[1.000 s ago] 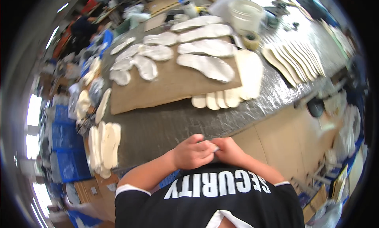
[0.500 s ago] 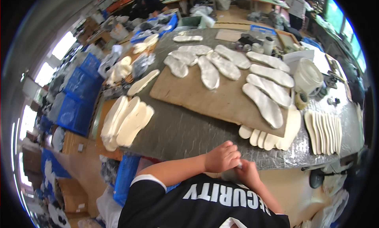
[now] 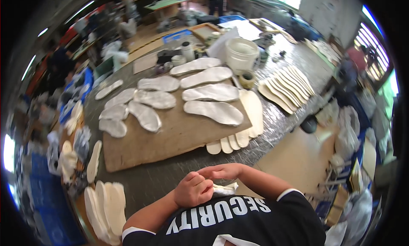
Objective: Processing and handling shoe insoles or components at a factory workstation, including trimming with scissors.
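Observation:
My left hand (image 3: 194, 190) is closed in a fist in front of my chest, just off the table's near edge. What it grips, if anything, is hidden by its fingers. My right hand (image 3: 221, 171) reaches over beside it, its fingers stretched toward the left one and partly overlapped. Under the right hand, next to the left fist, a white crumpled piece (image 3: 226, 189) shows; its kind and which hand bears it cannot be made out. Beyond the hands, silvery-white shoe insoles (image 3: 213, 112) lie spread on a brown board (image 3: 170, 154).
Cream insoles (image 3: 230, 144) stick out from under the board. A fanned row of insoles (image 3: 286, 89) lies at right, another stack (image 3: 105, 210) at near left. A white bucket (image 3: 241, 54) and a tape roll (image 3: 246, 80) stand behind the board. Plastic bags (image 3: 347, 118) hang at right.
The view has swung to the right, so the table shifts left. My right hand has risen and its fingers have straightened over the left; the white piece now shows beneath them.

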{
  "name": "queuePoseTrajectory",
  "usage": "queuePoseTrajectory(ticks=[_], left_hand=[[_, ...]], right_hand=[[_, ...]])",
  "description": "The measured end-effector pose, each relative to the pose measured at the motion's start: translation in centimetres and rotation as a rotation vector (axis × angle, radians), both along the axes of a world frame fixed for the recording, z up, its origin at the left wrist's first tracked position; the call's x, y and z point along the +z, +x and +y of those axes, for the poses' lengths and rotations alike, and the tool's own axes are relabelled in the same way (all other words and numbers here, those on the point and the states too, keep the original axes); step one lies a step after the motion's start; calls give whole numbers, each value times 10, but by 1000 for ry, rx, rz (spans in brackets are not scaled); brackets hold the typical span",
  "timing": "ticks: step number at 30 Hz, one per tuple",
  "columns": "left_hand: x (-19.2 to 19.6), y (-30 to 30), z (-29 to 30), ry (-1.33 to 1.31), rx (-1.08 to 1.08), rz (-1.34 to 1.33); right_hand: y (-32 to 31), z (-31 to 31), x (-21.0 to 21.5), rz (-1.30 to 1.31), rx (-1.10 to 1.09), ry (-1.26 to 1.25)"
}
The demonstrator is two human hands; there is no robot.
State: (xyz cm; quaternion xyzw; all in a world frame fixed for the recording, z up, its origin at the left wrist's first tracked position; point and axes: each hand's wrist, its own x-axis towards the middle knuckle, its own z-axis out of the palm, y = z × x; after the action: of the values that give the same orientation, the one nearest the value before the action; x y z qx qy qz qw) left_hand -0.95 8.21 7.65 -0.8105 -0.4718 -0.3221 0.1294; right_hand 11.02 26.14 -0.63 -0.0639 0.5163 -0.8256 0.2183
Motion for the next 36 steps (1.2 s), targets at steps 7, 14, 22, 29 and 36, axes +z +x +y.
queuePoseTrajectory(ticks=[7,14,22,29,36], left_hand=[[12,-15,30,115,-217,-38],[-51,-1,49,-324,221,-890],[-117,29,139,-1045,-231,-2374],[-131,45,211,-570,166,-2747],[-71,47,211,-293,251,-2586]], right_hand=[[4,-9,-21,-187,-67,-138],[108,26,-26,-84,-767,-262],[159,81,-57,-24,-1161,-462],[181,136,-83,-115,-1076,-564],[210,179,-120,-221,-1152,-706]])
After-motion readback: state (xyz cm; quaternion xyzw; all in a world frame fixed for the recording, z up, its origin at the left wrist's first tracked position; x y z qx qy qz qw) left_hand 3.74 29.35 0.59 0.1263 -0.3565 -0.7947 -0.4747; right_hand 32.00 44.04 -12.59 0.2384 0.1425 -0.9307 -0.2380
